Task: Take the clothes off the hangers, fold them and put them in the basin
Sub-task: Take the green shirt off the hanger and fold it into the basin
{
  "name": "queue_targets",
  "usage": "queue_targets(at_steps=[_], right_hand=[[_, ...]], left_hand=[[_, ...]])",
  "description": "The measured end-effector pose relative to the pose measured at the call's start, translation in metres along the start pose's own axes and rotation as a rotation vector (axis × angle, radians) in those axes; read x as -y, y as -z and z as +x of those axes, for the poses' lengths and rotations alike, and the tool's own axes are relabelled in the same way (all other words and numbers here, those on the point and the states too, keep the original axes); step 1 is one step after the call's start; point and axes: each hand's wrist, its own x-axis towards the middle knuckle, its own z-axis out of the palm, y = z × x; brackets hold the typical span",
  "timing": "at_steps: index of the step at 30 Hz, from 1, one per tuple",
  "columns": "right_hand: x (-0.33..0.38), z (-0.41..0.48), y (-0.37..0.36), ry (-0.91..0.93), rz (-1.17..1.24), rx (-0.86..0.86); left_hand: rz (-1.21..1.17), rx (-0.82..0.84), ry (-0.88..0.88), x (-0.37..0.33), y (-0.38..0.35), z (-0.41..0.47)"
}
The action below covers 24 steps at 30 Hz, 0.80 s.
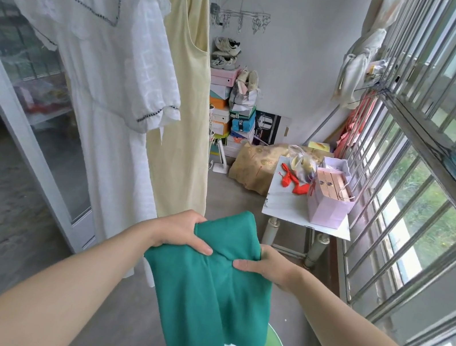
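Head cam: left hand [183, 233] & right hand [265, 265] pinch green garment [216, 291] top, fingers curled behind it.

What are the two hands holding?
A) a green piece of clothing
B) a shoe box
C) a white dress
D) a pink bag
A: the left hand and the right hand both grip the green garment, while the white dress hangs untouched to the left.
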Motion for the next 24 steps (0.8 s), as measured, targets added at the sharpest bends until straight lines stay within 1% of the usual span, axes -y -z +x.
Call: queue_targets(at_steps=[3, 7, 10, 12, 15, 16, 18, 20, 22, 24], right_hand=[[-0.001, -0.004, 0.006, -0.025, 0.153, 0.02], [-0.003, -0.012, 0.013, -0.08, 0.291, 0.018], [-0.002, -0.015, 0.014, -0.103, 0.403, -0.04], [0.0, -0.015, 0.014, -0.109, 0.465, -0.081], [0.006, -0.012, 0.009, -0.11, 0.511, -0.141], [0.009, -0.012, 0.007, -0.109, 0.515, -0.151], [0.014, -0.011, 0.004, -0.11, 0.53, -0.167], [0.018, -0.011, 0.004, -0.098, 0.583, -0.185], [0.021, -0.012, 0.007, -0.074, 0.641, -0.199], [0.023, -0.012, 0.007, -0.066, 0.643, -0.214]], left_hand=[[-0.056, -0.062, -0.003, 0.01, 0.006, -0.001], [-0.275, -0.134, 0.056, 0.04, 0.008, -0.002], [-0.554, -0.215, 0.1, 0.06, -0.001, -0.001], [-0.72, -0.228, 0.126, 0.063, -0.009, 0.001], [-0.758, -0.231, 0.205, 0.054, -0.025, 0.006], [-0.752, -0.259, 0.219, 0.049, -0.03, 0.01], [-0.743, -0.392, 0.185, 0.048, -0.034, 0.02], [-0.723, -0.589, 0.117, 0.054, -0.027, 0.029], [-0.721, -0.756, 0.124, 0.064, -0.016, 0.033], [-0.734, -0.806, 0.135, 0.074, -0.01, 0.034]])
